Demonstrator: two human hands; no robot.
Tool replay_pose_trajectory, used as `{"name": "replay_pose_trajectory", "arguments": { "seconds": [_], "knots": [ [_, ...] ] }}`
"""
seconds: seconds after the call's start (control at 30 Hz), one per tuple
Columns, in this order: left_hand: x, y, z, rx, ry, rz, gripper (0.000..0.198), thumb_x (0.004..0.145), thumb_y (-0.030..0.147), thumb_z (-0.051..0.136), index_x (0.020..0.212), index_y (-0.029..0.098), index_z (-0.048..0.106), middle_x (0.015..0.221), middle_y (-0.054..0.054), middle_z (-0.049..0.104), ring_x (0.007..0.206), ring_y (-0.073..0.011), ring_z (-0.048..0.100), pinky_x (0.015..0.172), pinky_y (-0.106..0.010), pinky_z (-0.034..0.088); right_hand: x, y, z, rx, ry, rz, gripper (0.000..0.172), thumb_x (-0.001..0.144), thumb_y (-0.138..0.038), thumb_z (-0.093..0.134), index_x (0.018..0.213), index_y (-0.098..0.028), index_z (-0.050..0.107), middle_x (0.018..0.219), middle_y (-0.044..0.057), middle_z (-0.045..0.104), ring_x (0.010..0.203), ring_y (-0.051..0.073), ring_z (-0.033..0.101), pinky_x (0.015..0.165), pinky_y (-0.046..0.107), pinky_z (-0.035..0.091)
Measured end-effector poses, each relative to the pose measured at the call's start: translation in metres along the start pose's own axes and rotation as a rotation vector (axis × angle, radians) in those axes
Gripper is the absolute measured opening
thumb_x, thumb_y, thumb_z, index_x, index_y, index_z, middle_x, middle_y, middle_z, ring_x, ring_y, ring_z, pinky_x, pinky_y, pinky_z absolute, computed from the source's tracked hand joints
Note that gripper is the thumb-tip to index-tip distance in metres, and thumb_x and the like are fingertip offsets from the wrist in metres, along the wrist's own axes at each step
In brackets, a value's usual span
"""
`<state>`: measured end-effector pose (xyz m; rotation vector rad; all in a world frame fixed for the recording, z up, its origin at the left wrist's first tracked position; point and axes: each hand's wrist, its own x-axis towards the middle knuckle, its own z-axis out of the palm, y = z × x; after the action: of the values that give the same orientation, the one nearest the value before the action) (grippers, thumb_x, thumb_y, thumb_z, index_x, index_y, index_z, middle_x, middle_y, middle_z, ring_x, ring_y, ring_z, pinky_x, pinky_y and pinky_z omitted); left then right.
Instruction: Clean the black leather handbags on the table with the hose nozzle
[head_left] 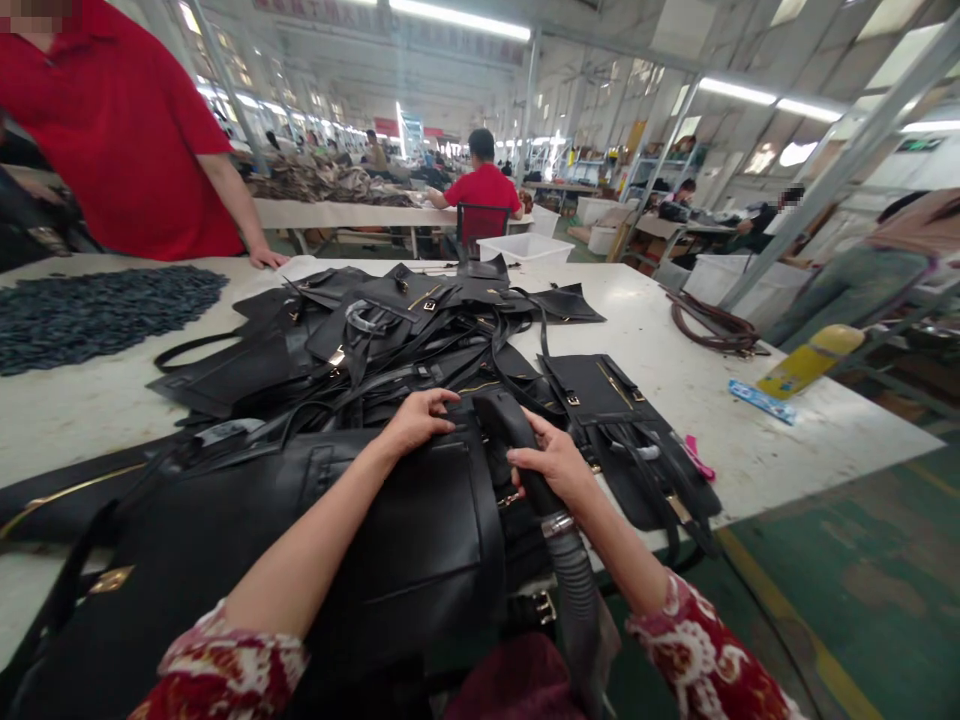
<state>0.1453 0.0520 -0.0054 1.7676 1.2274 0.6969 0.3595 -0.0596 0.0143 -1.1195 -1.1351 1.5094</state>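
My left hand point(418, 420) rests on the top edge of a black leather bag point(390, 540) that lies on the table in front of me, fingers curled over its rim. My right hand point(551, 462) is wrapped round a black curved nozzle point(504, 420) joined to a grey ribbed hose point(577, 590) that runs down toward my lap. The nozzle tip points at the bag's opening. Behind the bag lies a heap of black bag panels and straps point(390, 330) with gold fittings.
A white table point(675, 340) holds a pile of small dark pieces point(97, 310) at left, brown straps point(712, 325), a yellow bottle point(810, 360) and a pink tool point(699, 458) at right. A person in a red shirt point(127, 130) leans on the far edge.
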Motion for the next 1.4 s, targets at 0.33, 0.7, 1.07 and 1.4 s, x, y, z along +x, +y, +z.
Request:
{"name": "replay_pose_trajectory", "arguments": {
  "seconds": [0.33,0.7,1.07,1.4],
  "knots": [
    [-0.007,0.007,0.001,0.523,0.376,0.133,0.039,0.061,0.012,0.055,0.099,0.021,0.059,0.107,-0.009,0.055,0.107,-0.0276,0.043,0.09,-0.041,0.028,-0.088,-0.021,-0.004,-0.089,0.109,-0.011,0.075,0.064,-0.01,0.062,0.131,-0.026,0.03,0.076,-0.001,0.059,0.05,0.009,0.05,0.044,0.02,0.045],
    [-0.191,0.039,0.122,-1.523,-0.215,-0.688,0.035,0.075,0.043,0.054,0.098,0.018,0.057,0.086,-0.01,0.06,0.065,-0.0148,0.058,0.055,-0.026,0.045,-0.12,-0.004,-0.001,-0.137,0.14,0.085,0.077,0.066,-0.011,0.061,0.133,-0.025,0.025,0.077,-0.001,0.058,0.051,0.01,0.05,0.044,0.021,0.044],
    [-0.157,0.034,0.17,-1.591,0.565,-0.609,0.02,0.076,0.015,0.055,0.056,0.014,0.057,0.053,-0.001,0.054,0.045,-0.0077,0.046,0.045,-0.02,0.039,-0.119,-0.031,0.014,-0.283,-0.21,0.289,0.074,0.064,-0.008,0.057,0.13,-0.03,0.031,0.072,-0.004,0.058,0.043,0.007,0.049,0.038,0.017,0.043],
    [-0.181,0.008,0.179,-0.883,0.508,-0.488,0.042,0.064,0.044,0.061,0.034,0.019,0.045,0.039,0.001,0.043,0.041,-0.0107,0.037,0.047,-0.026,0.031,-0.124,-0.022,0.006,-0.138,-0.33,0.409,0.073,0.064,-0.01,0.057,0.13,-0.027,0.032,0.061,-0.005,0.057,0.04,0.007,0.05,0.036,0.016,0.044]
  ]
}}
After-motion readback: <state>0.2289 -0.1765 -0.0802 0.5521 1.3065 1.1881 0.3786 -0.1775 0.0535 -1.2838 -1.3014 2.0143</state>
